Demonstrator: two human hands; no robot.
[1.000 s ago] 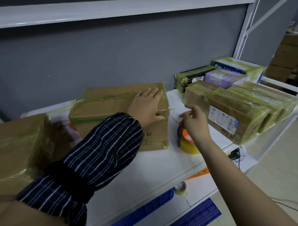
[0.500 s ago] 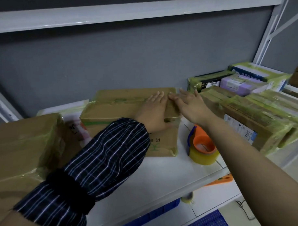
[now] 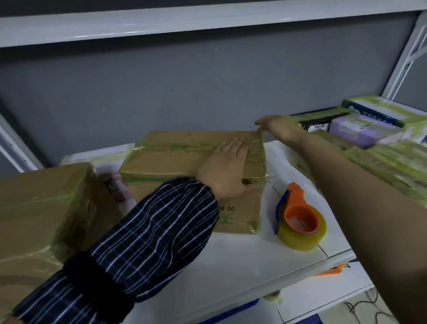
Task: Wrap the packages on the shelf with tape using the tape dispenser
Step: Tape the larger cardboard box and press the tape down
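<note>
A white shelf [image 3: 235,258] set against a grey wall [image 3: 156,91] carries everything we work on. Nearest to us, at the lower left of the frame, a checked sleeve [image 3: 137,237] crosses in front of a large brown box [image 3: 35,204] already shiny with film. Right of centre the tape dispenser [image 3: 300,225] lies on the shelf, orange with a yellowish roll. It sits just beside the package and neither hand is touching it.

In the middle of the frame sits the cardboard package [image 3: 173,160] we are busy with. Our left hand [image 3: 226,172] lies flat on its top near the right end. The fingers are straight and close together and the thumb is at the front edge, pressing the box down. A band of tape [image 3: 256,148] runs over that right end. Farther back, our right hand [image 3: 279,129] reaches the far right corner with its fingers stretched out together on the band there, though blur hides the tips.

We judge the step to be smoothing a laid strip over the far edge. Next we would need to free the right hand, pick up the dispenser and start another pass, probably after turning the box.

At the far right, wrapped packages [image 3: 396,162] are stacked close together.
</note>
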